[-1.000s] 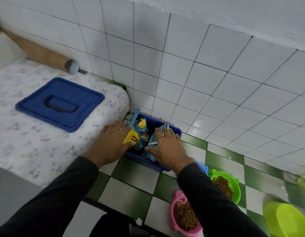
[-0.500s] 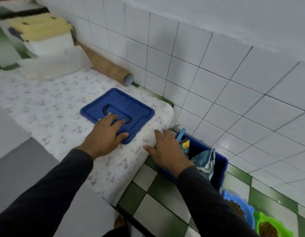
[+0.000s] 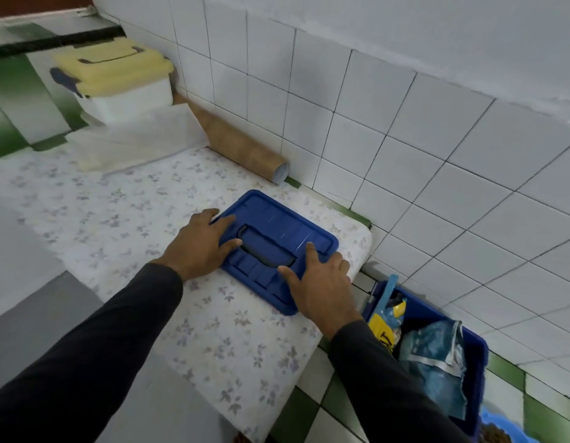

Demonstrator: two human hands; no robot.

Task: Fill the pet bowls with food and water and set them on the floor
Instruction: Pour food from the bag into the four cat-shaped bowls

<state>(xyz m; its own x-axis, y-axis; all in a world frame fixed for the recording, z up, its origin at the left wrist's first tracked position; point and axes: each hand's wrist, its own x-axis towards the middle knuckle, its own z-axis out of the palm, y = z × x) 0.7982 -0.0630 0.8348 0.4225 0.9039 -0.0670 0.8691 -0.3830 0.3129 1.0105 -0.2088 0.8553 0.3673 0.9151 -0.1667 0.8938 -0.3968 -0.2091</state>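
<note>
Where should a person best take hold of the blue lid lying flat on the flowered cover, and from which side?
I would take the blue lid by its two short ends, one from the left and one from the right. It lies flat, wide and thin, so fingers can slip under those edges. The left hand and right hand already rest flat at these ends. The recessed handle in the middle is a one-hand alternative.

Two hands: left hand (image 3: pixel 199 246), right hand (image 3: pixel 320 282). One blue lid (image 3: pixel 277 233). One blue bin (image 3: pixel 469 343), two food bags inside (image 3: pixel 437 356). One cardboard tube (image 3: pixel 242 145). One yellow-lidded box (image 3: pixel 117 78). One blue bowl (image 3: pixel 498 426), partly seen.
</note>
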